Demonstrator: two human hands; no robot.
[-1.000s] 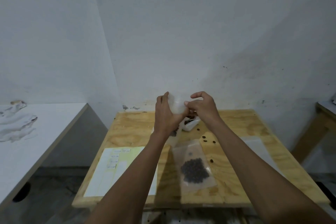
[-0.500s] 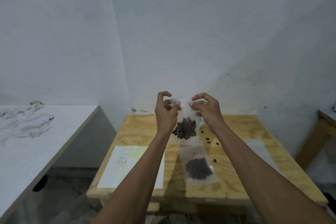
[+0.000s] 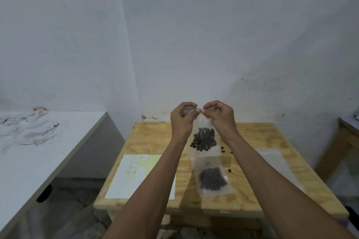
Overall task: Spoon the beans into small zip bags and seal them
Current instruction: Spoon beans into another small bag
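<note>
Two hands were raised above a plywood table (image 3: 155, 137), thumbs nearly meeting. Left hand (image 3: 182, 118) pinched the top edge of a clear zip bag (image 3: 204, 141) between thumb and curled fingers; right hand (image 3: 219, 116) pinched the same edge just beside it. Bag hung upright in the air between the wrists, clear of the table, with dark beans (image 3: 203, 139) gathered in its lower half. Whether its zip was closed could not be told. Second bag (image 3: 212, 179) lay flat on the table below the first, nearer the person, also holding a dark heap of beans. Loose beans (image 3: 225, 149), a few, lay scattered on the wood to the right of the held bag, and one more sat beside the flat bag. Paper sheet (image 3: 136, 176), white and pale yellow with small written lines, lay on the table's left part, partly under the left forearm. Clear plastic sheet (image 3: 272, 157) lay on the right part. White bench (image 3: 38, 161) stood to the left, crumpled white material (image 3: 29, 130) on it. Wooden furniture (image 3: 345, 141) showed at the right edge.
</note>
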